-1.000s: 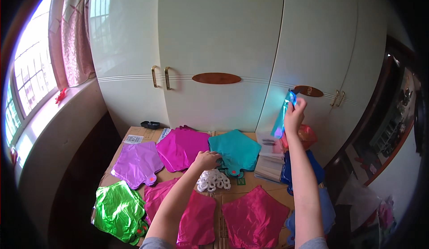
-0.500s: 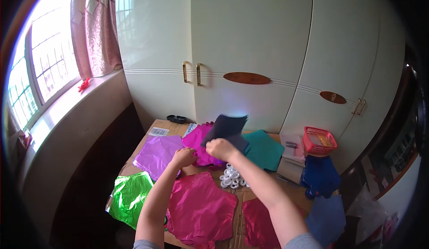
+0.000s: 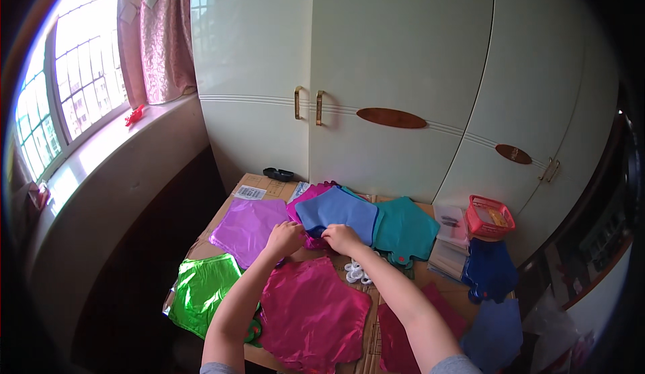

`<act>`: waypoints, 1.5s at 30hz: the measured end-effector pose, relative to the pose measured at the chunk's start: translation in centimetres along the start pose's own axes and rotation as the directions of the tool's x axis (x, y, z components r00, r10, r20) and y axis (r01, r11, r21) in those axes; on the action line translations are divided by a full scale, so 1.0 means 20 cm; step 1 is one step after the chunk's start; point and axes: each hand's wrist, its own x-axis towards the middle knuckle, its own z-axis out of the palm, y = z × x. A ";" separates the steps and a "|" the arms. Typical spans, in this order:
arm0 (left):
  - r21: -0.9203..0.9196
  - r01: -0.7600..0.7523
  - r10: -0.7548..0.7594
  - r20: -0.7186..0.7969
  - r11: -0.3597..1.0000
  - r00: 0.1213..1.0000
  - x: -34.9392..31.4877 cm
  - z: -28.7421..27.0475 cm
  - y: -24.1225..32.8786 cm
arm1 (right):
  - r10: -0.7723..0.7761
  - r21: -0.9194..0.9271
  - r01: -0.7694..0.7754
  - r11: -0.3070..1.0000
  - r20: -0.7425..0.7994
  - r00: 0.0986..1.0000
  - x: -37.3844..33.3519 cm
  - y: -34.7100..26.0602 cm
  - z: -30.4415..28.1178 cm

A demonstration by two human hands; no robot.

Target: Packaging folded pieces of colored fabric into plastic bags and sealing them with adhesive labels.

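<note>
A blue shiny sheet (image 3: 339, 211), fabric or foil, is spread over a magenta sheet (image 3: 293, 209) and lies beside a teal one (image 3: 408, 226). At its near edge my right hand (image 3: 344, 238) is closed in a pinch on it. My left hand (image 3: 285, 238) is curled by its near left corner; the fingertips are partly hidden, so I cannot tell whether they grip it. A purple sheet (image 3: 248, 226) lies to the left of that hand. Below my hands are a large crimson sheet (image 3: 316, 313) and a cluster of white rings (image 3: 358, 272), partly behind my right forearm.
Cardboard (image 3: 269, 187) covers the table. Around the edge lie a green sheet (image 3: 205, 290), a dark red one (image 3: 403, 327), a dark blue one (image 3: 490, 266) and a grey-blue one (image 3: 494, 334). A red basket (image 3: 489, 218) stands far right. A white cupboard (image 3: 396, 45) rises behind.
The dark sheet that my right hand held raised is now laid down, its blue face showing. Both hands have come closer together at its near edge. The view has shifted slightly.
</note>
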 end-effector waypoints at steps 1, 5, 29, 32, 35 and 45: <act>-0.075 -0.048 0.047 -0.014 0.996 0.999 0.00 -0.01 -0.01 | 0.019 0.032 -0.018 0.999 -0.018 1.000 0.00 0.00 -0.02; -0.183 -0.254 0.227 -0.156 0.950 0.961 -0.01 0.02 -0.01 | 0.144 0.161 -0.135 0.978 -0.044 0.989 0.03 -0.02 -0.03; 0.360 0.096 -0.116 0.035 0.928 0.993 0.17 0.04 0.03 | 0.507 0.816 -0.282 0.505 -0.016 0.862 0.07 0.22 -0.13; 0.368 0.093 -0.128 0.071 0.925 0.989 0.16 0.05 0.03 | 0.622 0.935 -0.131 0.329 -0.110 0.776 0.06 0.32 -0.28; 0.370 0.094 -0.142 0.106 0.924 0.984 0.16 0.02 0.04 | 0.813 0.964 -0.054 0.260 -0.188 0.551 0.00 0.40 -0.54; 0.290 0.131 -0.161 0.082 0.948 0.983 0.13 -0.02 0.07 | 0.169 0.094 -0.174 0.980 -0.856 0.488 0.04 0.04 -1.10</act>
